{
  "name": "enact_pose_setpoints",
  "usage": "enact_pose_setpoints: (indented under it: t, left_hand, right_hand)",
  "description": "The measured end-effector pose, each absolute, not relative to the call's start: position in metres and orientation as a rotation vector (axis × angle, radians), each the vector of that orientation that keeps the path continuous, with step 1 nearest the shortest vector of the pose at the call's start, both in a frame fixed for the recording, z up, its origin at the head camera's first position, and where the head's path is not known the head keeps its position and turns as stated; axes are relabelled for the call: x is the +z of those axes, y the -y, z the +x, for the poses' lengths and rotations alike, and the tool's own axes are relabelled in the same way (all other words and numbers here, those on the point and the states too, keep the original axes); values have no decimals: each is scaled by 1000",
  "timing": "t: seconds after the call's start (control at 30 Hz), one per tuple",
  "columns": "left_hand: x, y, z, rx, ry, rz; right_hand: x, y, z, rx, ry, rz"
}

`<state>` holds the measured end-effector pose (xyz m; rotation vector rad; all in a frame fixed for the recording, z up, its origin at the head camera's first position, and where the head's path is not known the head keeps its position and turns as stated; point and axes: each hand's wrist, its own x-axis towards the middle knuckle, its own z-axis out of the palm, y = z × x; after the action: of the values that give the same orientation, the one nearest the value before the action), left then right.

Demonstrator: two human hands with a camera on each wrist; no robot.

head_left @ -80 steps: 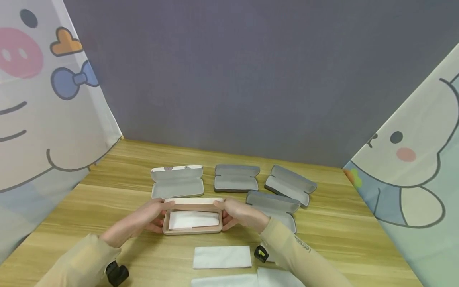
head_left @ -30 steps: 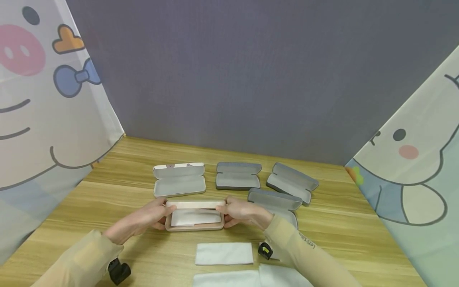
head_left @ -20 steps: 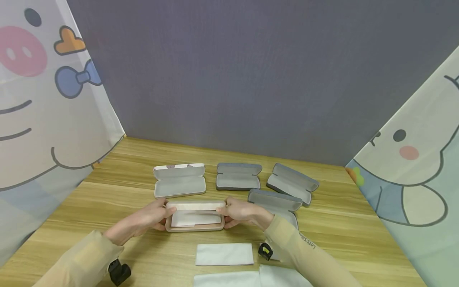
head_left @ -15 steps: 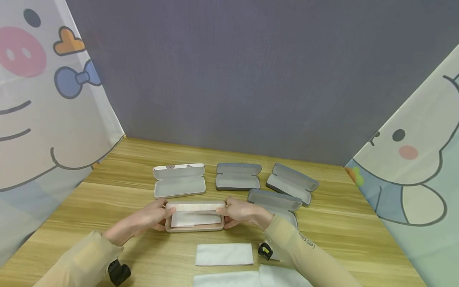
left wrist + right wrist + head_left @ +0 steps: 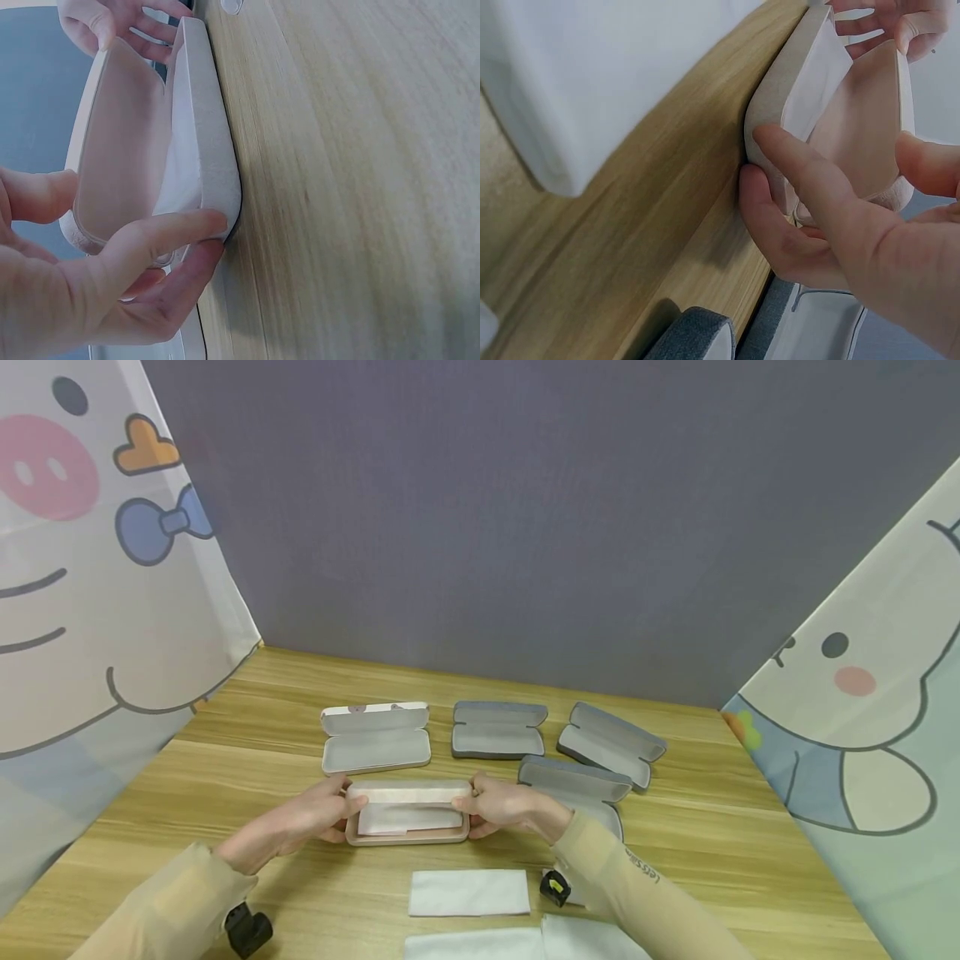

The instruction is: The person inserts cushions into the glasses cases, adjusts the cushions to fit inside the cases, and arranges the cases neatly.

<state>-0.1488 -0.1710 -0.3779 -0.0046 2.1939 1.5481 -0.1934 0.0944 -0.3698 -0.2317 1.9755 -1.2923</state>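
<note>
A pale pink glasses case [image 5: 408, 839] stands on the wooden table, its hinged lid half lowered over the base. Inside lies a folded white cloth [image 5: 408, 819], partly hidden by the lid. My left hand [image 5: 318, 812] grips the case's left end, and my right hand [image 5: 506, 802] grips the right end. In the left wrist view, the left thumb [image 5: 45, 196] presses the lid's edge while fingers touch the base's end. The right wrist view has the right thumb [image 5: 930, 165] on the lid's rim, with an index finger [image 5: 802, 161] along the base's corner.
Behind stand an open white case [image 5: 377, 750] with a printed lid and a grey case [image 5: 497, 742]. Two more open grey cases sit right, one angled [image 5: 607, 750], one nearer [image 5: 573, 783]. Folded white cloths [image 5: 468, 893] lie in front, some partly hidden by the right sleeve [image 5: 615, 885].
The lid of the pink case has tilted forward and down over the base, covering more of the cloth inside. Both hands keep their hold at the ends. The other cases stay put.
</note>
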Motion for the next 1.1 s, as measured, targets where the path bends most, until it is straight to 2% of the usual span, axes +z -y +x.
enact_pose_setpoints:
  t: [1.1]
  left_hand:
    - [-376,169,-145,1530,-2226,-37]
  right_hand:
    - [-374,-94,-191,-1283,-2012,-232]
